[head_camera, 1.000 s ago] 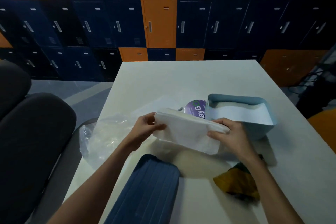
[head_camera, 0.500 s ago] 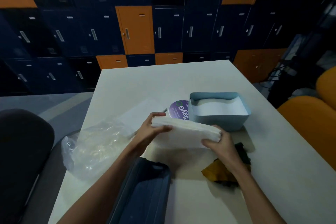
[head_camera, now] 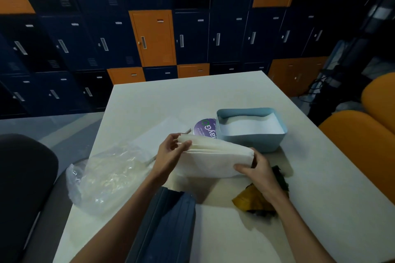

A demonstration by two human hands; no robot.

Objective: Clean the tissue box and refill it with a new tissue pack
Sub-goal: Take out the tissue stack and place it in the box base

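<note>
A white stack of tissues (head_camera: 213, 160) hangs above the middle of the table. My left hand (head_camera: 168, 156) grips its left end, thumb on top. At the right end my right hand (head_camera: 258, 168) holds it, fingers curled round the edge. Just behind the stack stands the light blue tissue box (head_camera: 256, 141), open at the top, with white showing inside it. The dark blue ribbed lid (head_camera: 164, 226) lies near the front edge, partly under my left forearm.
A crumpled clear plastic wrapper (head_camera: 106, 175) lies at the left of the white table (head_camera: 320, 209). A purple round label (head_camera: 204, 128) sits beside the box. A yellow and dark cloth (head_camera: 256, 200) lies under my right wrist. Chairs flank the table; lockers stand behind.
The view has swung to the right and drawn nearer. Both hands have kept hold of the tissue stack, and it now lies flatter, close in front of the box.
</note>
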